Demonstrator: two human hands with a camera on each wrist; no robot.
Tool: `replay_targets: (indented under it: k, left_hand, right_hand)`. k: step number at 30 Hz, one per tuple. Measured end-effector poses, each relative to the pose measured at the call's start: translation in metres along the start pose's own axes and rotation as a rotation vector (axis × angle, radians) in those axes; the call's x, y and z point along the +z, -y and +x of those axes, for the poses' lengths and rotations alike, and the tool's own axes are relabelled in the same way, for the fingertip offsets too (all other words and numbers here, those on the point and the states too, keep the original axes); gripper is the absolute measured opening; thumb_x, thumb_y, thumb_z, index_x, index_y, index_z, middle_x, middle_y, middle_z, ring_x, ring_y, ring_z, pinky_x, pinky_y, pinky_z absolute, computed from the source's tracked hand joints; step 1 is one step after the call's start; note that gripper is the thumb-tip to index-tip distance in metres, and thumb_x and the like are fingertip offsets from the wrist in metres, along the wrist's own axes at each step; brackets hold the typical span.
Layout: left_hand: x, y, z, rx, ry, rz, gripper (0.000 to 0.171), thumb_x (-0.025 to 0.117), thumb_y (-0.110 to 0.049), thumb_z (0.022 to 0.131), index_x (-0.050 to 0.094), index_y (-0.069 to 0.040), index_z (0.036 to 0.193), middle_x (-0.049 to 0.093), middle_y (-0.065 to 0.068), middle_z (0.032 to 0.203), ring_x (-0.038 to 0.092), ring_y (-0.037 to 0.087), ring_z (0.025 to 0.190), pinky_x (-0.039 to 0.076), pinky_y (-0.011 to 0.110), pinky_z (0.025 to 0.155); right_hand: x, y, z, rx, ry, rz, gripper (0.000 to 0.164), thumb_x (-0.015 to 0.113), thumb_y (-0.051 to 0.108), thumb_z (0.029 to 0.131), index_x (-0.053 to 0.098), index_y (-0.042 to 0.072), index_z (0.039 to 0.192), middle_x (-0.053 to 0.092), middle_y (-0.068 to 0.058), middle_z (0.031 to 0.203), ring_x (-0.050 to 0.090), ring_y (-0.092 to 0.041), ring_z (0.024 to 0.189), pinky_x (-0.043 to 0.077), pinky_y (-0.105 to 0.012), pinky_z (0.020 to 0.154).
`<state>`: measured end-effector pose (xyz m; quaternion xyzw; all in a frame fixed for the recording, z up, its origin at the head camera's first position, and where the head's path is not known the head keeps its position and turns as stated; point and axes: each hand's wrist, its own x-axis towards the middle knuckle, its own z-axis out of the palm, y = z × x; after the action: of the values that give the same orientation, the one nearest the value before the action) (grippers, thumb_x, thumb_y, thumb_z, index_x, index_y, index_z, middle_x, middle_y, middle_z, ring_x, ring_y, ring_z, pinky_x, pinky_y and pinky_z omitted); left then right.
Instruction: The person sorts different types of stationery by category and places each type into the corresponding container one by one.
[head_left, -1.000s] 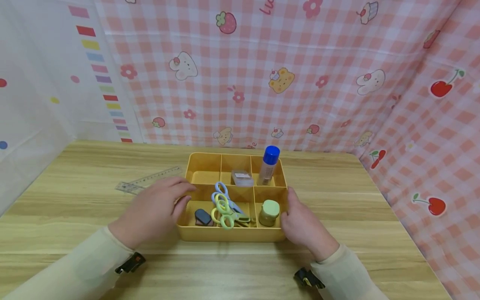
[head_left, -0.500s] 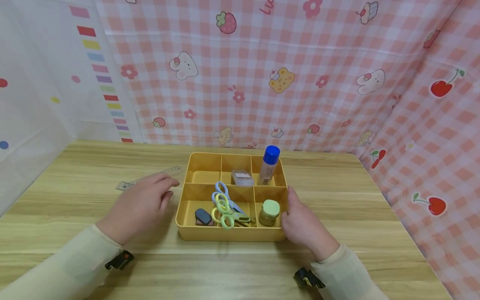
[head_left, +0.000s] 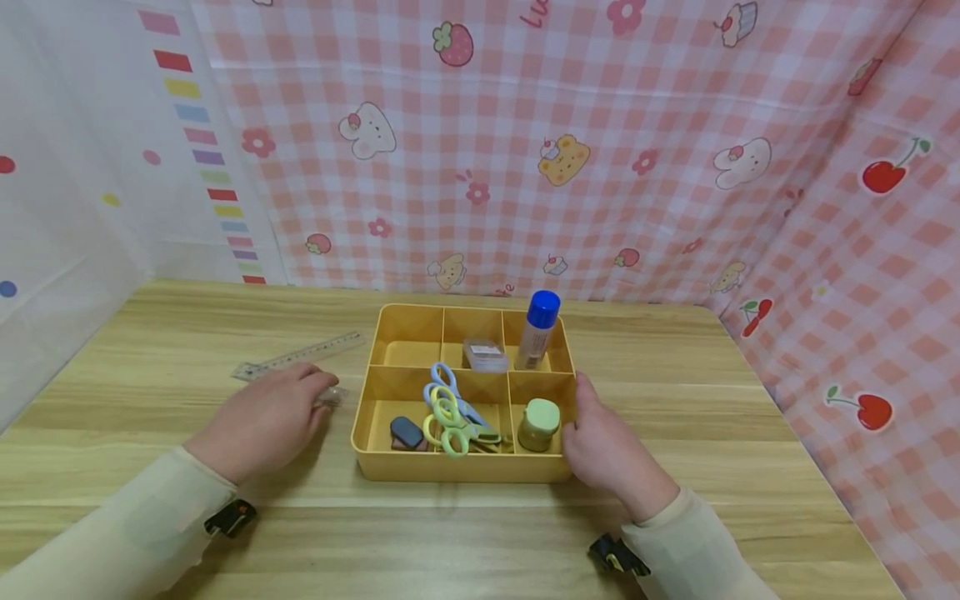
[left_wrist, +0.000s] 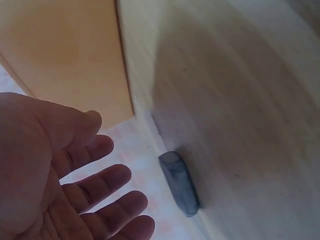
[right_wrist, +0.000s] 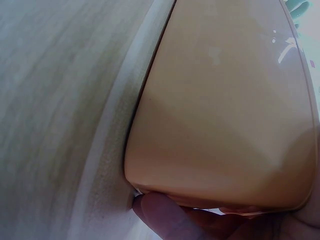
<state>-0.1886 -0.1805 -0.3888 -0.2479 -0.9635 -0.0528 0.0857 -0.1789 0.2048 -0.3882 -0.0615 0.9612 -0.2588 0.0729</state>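
Observation:
My right hand (head_left: pixel 607 450) holds the right end of a yellow compartment tray (head_left: pixel 465 469), its fingers (right_wrist: pixel 160 212) at the tray's lower corner in the right wrist view. Left of the tray, my left hand (head_left: pixel 262 421) is low over the table, fingers (left_wrist: pixel 107 180) spread and loosely bent. A small see-through piece (head_left: pixel 332 394) shows right at its fingertips in the head view. In the left wrist view a grey oblong thing (left_wrist: pixel 179 185) lies on the table, apart from the fingers. A clear ruler (head_left: pixel 315 350) lies beyond this hand.
The tray holds several scissors (head_left: pixel 453 417), dark oblong pieces (head_left: pixel 407 432), a small clear box (head_left: pixel 485 356), an upright glue stick (head_left: pixel 537 329) with a blue cap and a jar (head_left: pixel 538 425) with a green lid. Patterned cloth (head_left: pixel 480 150) rises behind the table (head_left: pixel 480 542).
My left hand has moved away from the tray's left rim, leftward and then slightly lower, to the see-through piece. My right hand and the tray stay nearly where they were.

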Motion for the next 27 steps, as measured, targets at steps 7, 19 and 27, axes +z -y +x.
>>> replay_targets:
  k: [7, 19, 27]
  left_hand:
    - [0.005, 0.004, -0.003, -0.024, 0.060, -0.008, 0.036, 0.061, -0.019, 0.088, 0.059, 0.000, 0.119, 0.060, 0.015, 0.113, 0.053, 0.031, 0.103, 0.047, 0.052, 0.088]
    - [0.010, 0.008, -0.006, -0.066, 0.111, -0.020, 0.034, 0.061, -0.017, 0.089, 0.059, -0.004, 0.120, 0.059, 0.014, 0.117, 0.053, 0.032, 0.105, 0.046, 0.054, 0.089]
    - [0.011, 0.012, -0.008, -0.045, 0.089, -0.012, 0.030, 0.062, -0.010, 0.086, 0.062, -0.002, 0.115, 0.061, 0.014, 0.110, 0.055, 0.031, 0.099, 0.048, 0.052, 0.086]
  right_hand:
    - [0.000, 0.000, 0.001, 0.002, 0.001, -0.006, 0.069, 0.039, 0.011, 0.091, 0.002, -0.003, 0.148, 0.036, -0.028, 0.140, 0.038, -0.029, 0.121, 0.036, -0.052, 0.101]
    - [0.000, -0.001, 0.001, -0.004, -0.002, -0.009, 0.069, 0.039, 0.011, 0.091, 0.003, -0.004, 0.147, 0.036, -0.028, 0.140, 0.038, -0.030, 0.121, 0.036, -0.053, 0.100]
    - [0.000, 0.000, 0.000, 0.003, 0.001, -0.008, 0.069, 0.038, 0.011, 0.091, 0.002, -0.004, 0.148, 0.034, -0.028, 0.141, 0.038, -0.030, 0.122, 0.035, -0.053, 0.101]
